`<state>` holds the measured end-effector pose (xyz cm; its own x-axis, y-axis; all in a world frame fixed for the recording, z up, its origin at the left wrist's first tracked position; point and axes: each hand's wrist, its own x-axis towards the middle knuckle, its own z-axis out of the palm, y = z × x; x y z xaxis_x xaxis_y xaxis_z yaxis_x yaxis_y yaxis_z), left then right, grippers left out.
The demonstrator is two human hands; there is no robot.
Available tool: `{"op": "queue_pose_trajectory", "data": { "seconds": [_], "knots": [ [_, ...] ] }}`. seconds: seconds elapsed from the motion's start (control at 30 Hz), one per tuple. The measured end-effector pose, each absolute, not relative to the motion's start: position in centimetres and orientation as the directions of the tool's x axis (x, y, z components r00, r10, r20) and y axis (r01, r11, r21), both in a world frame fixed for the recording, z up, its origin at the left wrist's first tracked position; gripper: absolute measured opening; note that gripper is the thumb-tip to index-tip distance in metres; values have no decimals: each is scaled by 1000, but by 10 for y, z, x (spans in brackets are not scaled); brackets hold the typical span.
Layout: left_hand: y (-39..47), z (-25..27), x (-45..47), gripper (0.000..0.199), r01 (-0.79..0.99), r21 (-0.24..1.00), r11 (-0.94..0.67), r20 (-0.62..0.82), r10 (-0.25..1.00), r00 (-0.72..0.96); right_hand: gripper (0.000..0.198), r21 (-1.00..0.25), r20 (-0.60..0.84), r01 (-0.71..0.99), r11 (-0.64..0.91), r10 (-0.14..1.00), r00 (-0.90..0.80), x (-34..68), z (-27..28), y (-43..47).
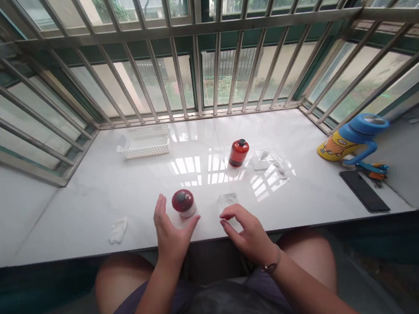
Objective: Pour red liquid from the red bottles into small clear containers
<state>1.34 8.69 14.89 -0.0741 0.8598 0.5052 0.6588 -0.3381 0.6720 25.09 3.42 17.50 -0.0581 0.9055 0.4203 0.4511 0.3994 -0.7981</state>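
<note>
1. The left hand (175, 234) is spread wide, thumb well apart from the fingers, around the near side of a dark red bottle (183, 203); a gap shows between the fingers and the bottle.
2. That bottle stands on the white table (68, 218) near its front edge, black cap on top, dark red above and paler below; its contents cannot be told.
3. The right hand (246, 231) has thumb and forefinger drawn to a narrow gap; whether they pinch something small cannot be told. It is just in front of a small clear container (228, 199), whose contents are unclear.
4. Farther back, a bright red bottle (239, 153) with a black cap shows a darker band near its base.
5. Beside it lies a clear tray (259, 164), with white wads (279, 166) on and beside it.
6. A white perforated basket (146, 148) sits at the back left.
7. A blue-topped yellow flask (347, 140) is at the far right, its contents hidden.
</note>
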Motion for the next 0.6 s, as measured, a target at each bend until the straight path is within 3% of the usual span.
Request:
{"op": "queue_pose_trajectory", "data": {
  "seconds": [0.07,0.17,0.23,0.3,0.43,0.6],
  "knots": [
    [104,140,10,106,573,807,-145,264,956,-130,16,-796,420,436,421,901,-104,239,177,32],
    [118,137,13,81,498,866,50,-1,995,-97,16,-791,411,439,426,902,-135,230,182,30],
    [117,144,17,69,525,851,24,24,996,-84,16,-792,389,462,399,913,-123,231,189,30],
    [106,152,21,65,576,808,-126,170,985,-22,22,-797,342,500,340,935,-92,234,196,29],
    [69,161,27,67,611,647,-456,376,888,265,34,-756,202,622,205,976,-77,237,203,27],
    [33,160,29,82,646,590,-485,316,875,368,26,-683,121,714,154,988,-97,234,194,17]
  ]
}}
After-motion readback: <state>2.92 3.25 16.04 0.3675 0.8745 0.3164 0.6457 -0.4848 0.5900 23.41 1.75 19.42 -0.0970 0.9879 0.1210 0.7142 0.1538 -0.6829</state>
